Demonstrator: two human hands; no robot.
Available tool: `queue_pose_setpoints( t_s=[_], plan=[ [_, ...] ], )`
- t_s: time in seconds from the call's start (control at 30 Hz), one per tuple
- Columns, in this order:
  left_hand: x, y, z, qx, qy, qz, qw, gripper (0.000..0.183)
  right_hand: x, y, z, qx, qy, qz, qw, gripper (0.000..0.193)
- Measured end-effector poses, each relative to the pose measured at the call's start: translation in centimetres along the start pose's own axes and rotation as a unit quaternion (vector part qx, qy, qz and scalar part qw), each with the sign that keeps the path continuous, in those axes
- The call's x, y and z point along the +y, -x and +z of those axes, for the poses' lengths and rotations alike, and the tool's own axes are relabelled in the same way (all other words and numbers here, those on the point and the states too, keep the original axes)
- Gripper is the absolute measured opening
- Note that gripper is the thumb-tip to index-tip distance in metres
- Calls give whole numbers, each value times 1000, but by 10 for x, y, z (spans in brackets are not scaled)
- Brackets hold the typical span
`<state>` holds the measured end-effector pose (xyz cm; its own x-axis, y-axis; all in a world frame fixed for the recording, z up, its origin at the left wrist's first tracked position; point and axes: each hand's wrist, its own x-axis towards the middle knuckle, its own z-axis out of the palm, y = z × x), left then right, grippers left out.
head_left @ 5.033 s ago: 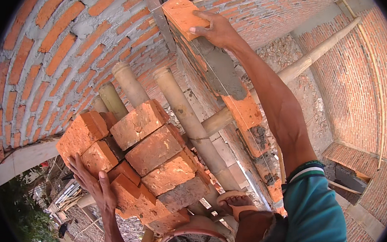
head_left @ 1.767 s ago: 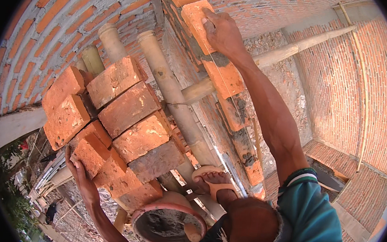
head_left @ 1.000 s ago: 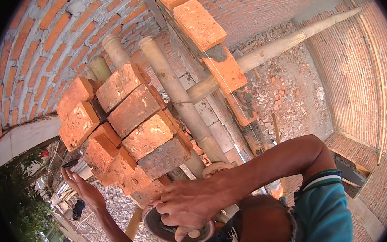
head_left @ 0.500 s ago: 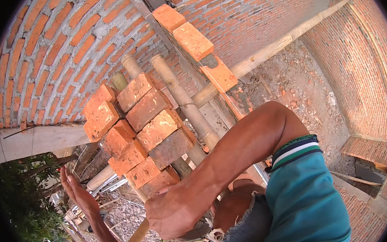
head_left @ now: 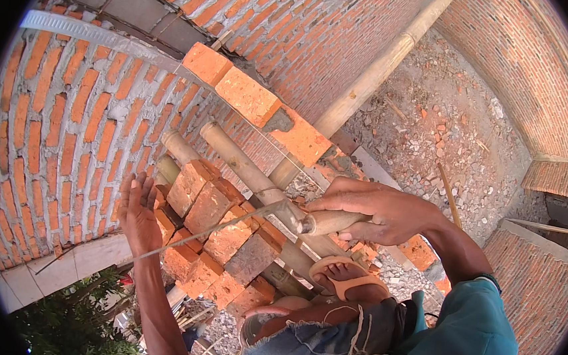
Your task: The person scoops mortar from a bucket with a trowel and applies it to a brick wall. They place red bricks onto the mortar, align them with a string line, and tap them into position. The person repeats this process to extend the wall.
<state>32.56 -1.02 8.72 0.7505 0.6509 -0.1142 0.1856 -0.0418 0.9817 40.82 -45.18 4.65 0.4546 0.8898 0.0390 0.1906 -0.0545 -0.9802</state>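
Head view: brick wall (head_left: 66, 147) at far left; right of it, bamboo poles (head_left: 235, 157) lie beneath stacked bricks (head_left: 208, 208), probably piled there for easy reach. The right hand (head_left: 388, 212) has its grip closed around the handle of the trowel (head_left: 334, 223), blade pointing left over the stack; the left hand (head_left: 140, 213), fingers spread, grip wide, holds nothing.

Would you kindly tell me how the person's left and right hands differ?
The left hand is open and holds nothing; the right hand is closed around a wooden trowel handle.
The left hand is at the left side of the brick stack; the right hand is to its right.
Both hands are bare.
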Motion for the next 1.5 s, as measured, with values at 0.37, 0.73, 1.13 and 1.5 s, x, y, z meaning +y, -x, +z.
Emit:
queue_pose_setpoints(
  t_s=[0.37,0.73,1.13,1.5],
  plan=[
    [-111,-82,190,-110,-42,-173,978,62,204,-132,-59,318,62,230,918,32],
    [-113,-85,199,-83,19,-126,988,68,271,-277,-93,251,91,173,948,35],
    [-116,-83,201,-79,77,-124,986,79,286,-270,-78,252,14,110,961,52],
    [-94,-123,185,-123,-464,185,858,122,265,-182,-74,228,-73,192,952,49]
  ],
)
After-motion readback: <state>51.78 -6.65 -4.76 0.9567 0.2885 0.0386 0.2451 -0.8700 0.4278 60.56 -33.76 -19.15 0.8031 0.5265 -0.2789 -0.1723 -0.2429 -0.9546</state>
